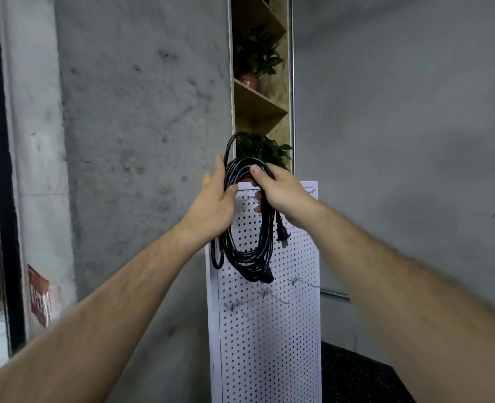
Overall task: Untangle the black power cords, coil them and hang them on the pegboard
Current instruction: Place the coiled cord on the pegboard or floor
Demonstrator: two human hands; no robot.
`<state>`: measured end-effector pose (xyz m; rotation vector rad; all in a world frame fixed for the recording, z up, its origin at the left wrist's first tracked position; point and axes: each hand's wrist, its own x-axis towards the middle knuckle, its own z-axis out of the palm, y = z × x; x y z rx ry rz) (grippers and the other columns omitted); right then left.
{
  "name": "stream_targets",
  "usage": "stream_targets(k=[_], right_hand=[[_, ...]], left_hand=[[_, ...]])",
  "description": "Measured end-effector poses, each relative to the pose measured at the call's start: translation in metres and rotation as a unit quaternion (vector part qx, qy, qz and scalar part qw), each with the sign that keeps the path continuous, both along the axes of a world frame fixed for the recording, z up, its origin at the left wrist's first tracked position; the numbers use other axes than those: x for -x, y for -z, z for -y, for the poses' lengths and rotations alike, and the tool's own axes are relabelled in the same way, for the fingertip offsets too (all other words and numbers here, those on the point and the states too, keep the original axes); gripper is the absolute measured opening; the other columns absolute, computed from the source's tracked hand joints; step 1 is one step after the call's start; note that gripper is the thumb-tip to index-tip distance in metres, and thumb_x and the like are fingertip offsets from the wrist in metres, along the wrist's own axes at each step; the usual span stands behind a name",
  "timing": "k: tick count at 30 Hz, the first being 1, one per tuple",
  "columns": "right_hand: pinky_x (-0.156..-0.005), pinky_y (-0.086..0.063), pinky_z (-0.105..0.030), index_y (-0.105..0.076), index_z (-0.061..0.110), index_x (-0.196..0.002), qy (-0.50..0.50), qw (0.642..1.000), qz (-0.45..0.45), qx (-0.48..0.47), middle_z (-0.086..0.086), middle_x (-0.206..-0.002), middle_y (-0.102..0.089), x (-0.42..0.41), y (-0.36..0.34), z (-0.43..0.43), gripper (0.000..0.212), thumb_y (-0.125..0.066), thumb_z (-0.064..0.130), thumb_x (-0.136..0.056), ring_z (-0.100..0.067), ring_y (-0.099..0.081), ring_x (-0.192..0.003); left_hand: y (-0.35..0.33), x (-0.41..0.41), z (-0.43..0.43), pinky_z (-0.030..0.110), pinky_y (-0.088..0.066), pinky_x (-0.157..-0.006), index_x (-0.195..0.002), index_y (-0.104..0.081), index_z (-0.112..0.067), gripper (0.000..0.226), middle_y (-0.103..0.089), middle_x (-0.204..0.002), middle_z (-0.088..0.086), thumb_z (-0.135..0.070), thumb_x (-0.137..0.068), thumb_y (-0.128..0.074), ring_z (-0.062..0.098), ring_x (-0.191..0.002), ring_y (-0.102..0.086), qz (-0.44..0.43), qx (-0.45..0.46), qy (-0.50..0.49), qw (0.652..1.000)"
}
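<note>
Looks like the hanging step: left hand (214, 206) and right hand (285, 193) both grip the coiled power cord (247, 260) at the pegboard's (269, 344) 12 o'clock, needs hooking next.

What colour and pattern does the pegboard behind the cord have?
The pegboard is white with a regular grid of small dark holes, seen best in the head view.

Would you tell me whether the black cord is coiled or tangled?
Coiled: the black cord hangs in stacked loops, held by the left hand and right hand.

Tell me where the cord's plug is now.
In the head view, the plug hangs just below the right hand, right of the coiled cord, in front of the white pegboard.
</note>
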<state>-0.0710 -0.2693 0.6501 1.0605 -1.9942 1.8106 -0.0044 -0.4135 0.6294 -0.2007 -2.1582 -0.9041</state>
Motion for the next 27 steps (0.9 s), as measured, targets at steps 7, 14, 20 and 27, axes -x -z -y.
stream_targets(k=[7, 14, 20, 27], right_hand=[[-0.065, -0.061, -0.029, -0.062, 0.013, -0.123, 0.011, 1.0, 0.02, -0.008, -0.004, -0.1, -0.063, 0.018, 0.025, 0.017, 0.026, -0.045, 0.027, -0.109, -0.017, -0.061, -0.078], [-0.077, -0.06, -0.029, -0.053, 0.02, -0.128, 0.056, 0.998, -0.018, -0.024, 0.002, -0.097, -0.067, 0.026, 0.04, 0.028, 0.024, -0.04, 0.031, -0.11, -0.012, -0.068, -0.081], [-0.086, -0.056, -0.037, -0.043, 0.022, -0.128, 0.087, 0.992, -0.024, -0.086, -0.004, -0.104, -0.068, 0.028, 0.06, 0.024, 0.024, -0.039, 0.037, -0.109, -0.015, -0.07, -0.091], [-0.092, -0.038, -0.026, -0.039, 0.01, -0.142, 0.111, 0.981, -0.056, -0.148, 0.004, -0.118, -0.053, 0.014, 0.078, 0.01, 0.042, -0.039, 0.036, -0.109, -0.014, -0.053, -0.113]], left_hand=[[0.026, 0.011, 0.005, 0.0, -0.041, -0.063, -0.162, 0.009, -0.018, 0.069, -0.014, -0.16, 0.01, -0.014, -0.11, -0.036, -0.001, -0.071, -0.041, 0.001, 0.007, -0.008, 1.0], [0.048, 0.028, 0.01, 0.017, -0.045, -0.079, -0.162, 0.003, -0.009, 0.067, -0.026, -0.149, 0.017, -0.013, -0.109, -0.039, 0.034, -0.103, -0.057, -0.048, 0.021, -0.035, 0.998], [0.083, 0.039, 0.015, 0.01, -0.03, -0.104, -0.16, -0.015, -0.005, 0.059, -0.034, -0.151, 0.014, -0.019, -0.108, -0.041, 0.013, -0.132, -0.043, -0.065, 0.017, -0.044, 0.997], [0.106, 0.032, 0.007, 0.04, -0.03, -0.12, -0.159, -0.012, 0.003, 0.066, -0.033, -0.151, 0.021, -0.022, -0.107, -0.045, 0.03, -0.14, -0.034, -0.044, 0.029, -0.118, 0.992]])
